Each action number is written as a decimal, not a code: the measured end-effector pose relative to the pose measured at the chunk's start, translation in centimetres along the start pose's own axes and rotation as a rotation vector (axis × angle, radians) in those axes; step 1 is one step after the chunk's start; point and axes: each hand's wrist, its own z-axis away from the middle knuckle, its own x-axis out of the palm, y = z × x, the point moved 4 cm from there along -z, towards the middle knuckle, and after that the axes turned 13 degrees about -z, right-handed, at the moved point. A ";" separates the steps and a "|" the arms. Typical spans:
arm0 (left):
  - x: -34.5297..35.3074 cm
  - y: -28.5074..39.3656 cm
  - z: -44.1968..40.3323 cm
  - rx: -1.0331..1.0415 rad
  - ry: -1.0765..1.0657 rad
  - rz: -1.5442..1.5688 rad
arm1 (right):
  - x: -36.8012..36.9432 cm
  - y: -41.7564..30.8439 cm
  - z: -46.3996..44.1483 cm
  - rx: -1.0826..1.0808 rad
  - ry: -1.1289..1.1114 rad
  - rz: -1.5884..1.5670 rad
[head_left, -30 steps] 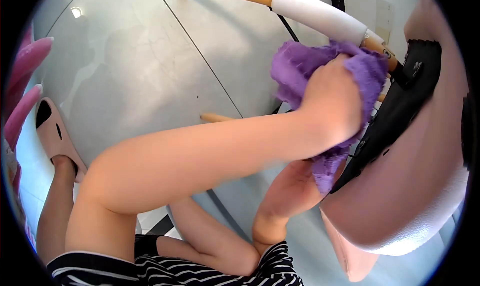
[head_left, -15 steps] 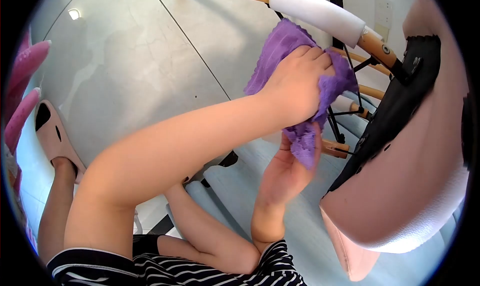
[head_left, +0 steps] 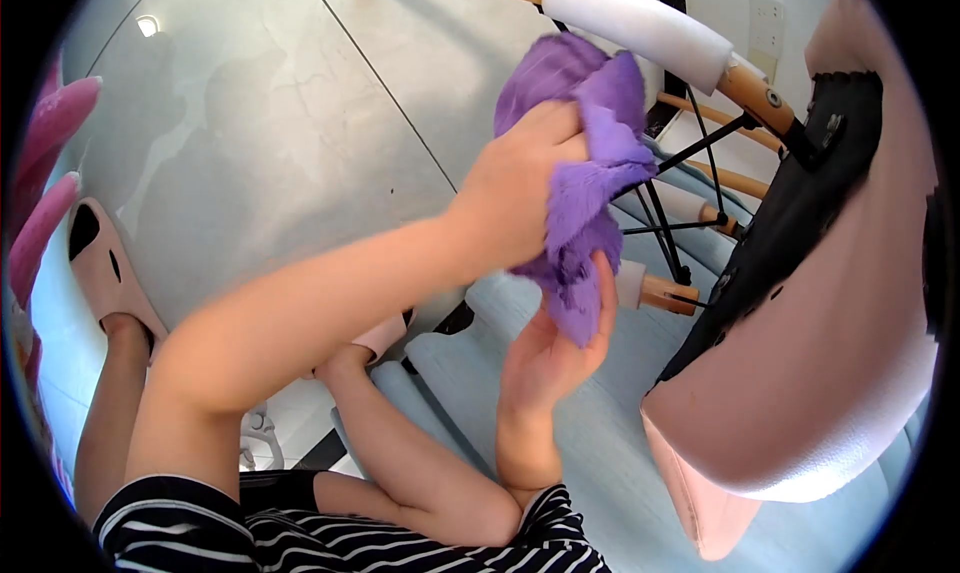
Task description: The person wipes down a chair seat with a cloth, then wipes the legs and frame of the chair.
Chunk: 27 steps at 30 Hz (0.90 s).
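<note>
A fluffy purple cleaning cloth (head_left: 610,113) is bunched between my two hands, beside the legs of a tipped-over pink chair (head_left: 790,373). My left hand (head_left: 515,188) is closed on the cloth from above, its back toward me and its fingertips partly hidden in the folds. Below it, my right hand (head_left: 555,358) is palm up, with its fingers and thumb around the cloth's lower end. Just right of the cloth are the thin black metal struts (head_left: 665,223) under the chair. Whether the cloth touches a strut or the lower leg I cannot tell.
A wooden chair leg with a white sleeve (head_left: 640,28) crosses above my hands. Another wooden leg end (head_left: 668,295) is close to my right hand. Light blue fabric (head_left: 480,373) lies beneath the chair. A wall socket (head_left: 767,23) is at the back; pink petal-like shapes (head_left: 50,163) edge the left side.
Both hands have shifted left with the cloth, the left hand more, and away from the struts. The cloth is more folded over, and more of the struts and the lower leg shows.
</note>
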 end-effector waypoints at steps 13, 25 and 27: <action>9.2 5.3 -0.2 -0.348 -0.396 0.612 | -1.9 -3.4 1.1 -0.330 0.051 0.106; -1.1 4.1 1.7 -0.234 -0.248 0.159 | -0.2 -3.1 -0.9 -0.059 0.075 -0.060; -2.5 3.1 1.1 -0.245 -0.190 0.202 | 0.5 -3.0 -1.7 -0.065 0.038 -0.114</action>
